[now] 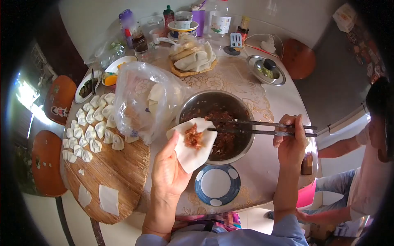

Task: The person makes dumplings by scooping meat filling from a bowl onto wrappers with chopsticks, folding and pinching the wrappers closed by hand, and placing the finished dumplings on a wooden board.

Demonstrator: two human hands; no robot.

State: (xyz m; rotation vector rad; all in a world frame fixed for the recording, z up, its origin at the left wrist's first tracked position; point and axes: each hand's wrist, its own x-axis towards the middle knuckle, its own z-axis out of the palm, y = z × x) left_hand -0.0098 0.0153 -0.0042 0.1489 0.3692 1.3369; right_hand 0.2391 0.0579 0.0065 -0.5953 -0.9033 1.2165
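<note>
My left hand (170,172) holds a white dough wrapper (191,158) with a lump of reddish meat filling (193,137) on it. In my right hand (290,137) is a pair of dark chopsticks (262,132), their tips reaching over the bowl to the wrapper's right edge. Beneath the chopsticks stands a steel bowl (248,149) containing more meat filling (223,141). Several folded dumplings (90,133) lie on a round wooden board (129,172) at the left, along with two loose wrapper pieces. An open clear plastic bag (139,98) with wrappers inside rests between board and bowl.
A blue-rimmed plate (234,184) sits just below the bowl. Behind are a basket of wrappers (193,73), a lidded pan (266,70), dishes, jars and bottles. Another person (369,172) is at the right edge. Stools (47,164) flank the table (287,94).
</note>
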